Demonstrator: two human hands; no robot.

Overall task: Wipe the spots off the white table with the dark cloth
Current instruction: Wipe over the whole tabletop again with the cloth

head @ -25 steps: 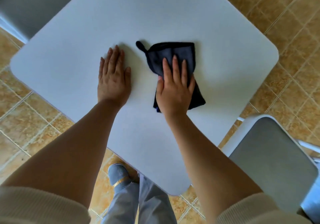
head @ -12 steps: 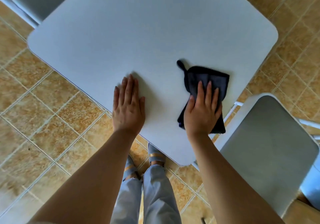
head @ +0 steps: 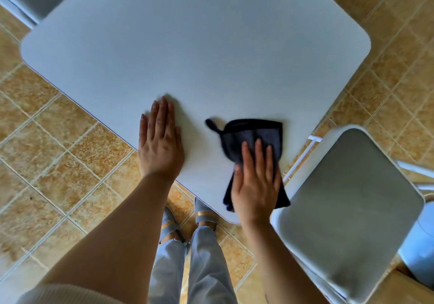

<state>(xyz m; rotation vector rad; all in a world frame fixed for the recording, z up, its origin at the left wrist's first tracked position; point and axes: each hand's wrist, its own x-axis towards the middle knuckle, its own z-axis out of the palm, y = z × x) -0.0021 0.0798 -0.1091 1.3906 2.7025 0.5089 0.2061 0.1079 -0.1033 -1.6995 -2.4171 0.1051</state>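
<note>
Right hand (head: 254, 186): fingers (head: 257, 153) extended flat, close together, pressing the cloth (head: 252, 137) down. Cloth dark, rumpled, hanging loop at its upper left, lying near the table's (head: 187, 45) near corner. Left hand (head: 160, 144): fingers flat and together, palm down on bare table beside cloth. No spots discernible.

Both forearms are bare, with cream ribbed sleeves (head: 63, 292) pushed up well back from the fingers. Neither the left hand (head: 159, 144) nor the right hand (head: 257, 184) shows a ring. Light blue jeans (head: 206, 268) end in frayed hems above grey-blue sandals (head: 204, 212) with gold straps.
</note>
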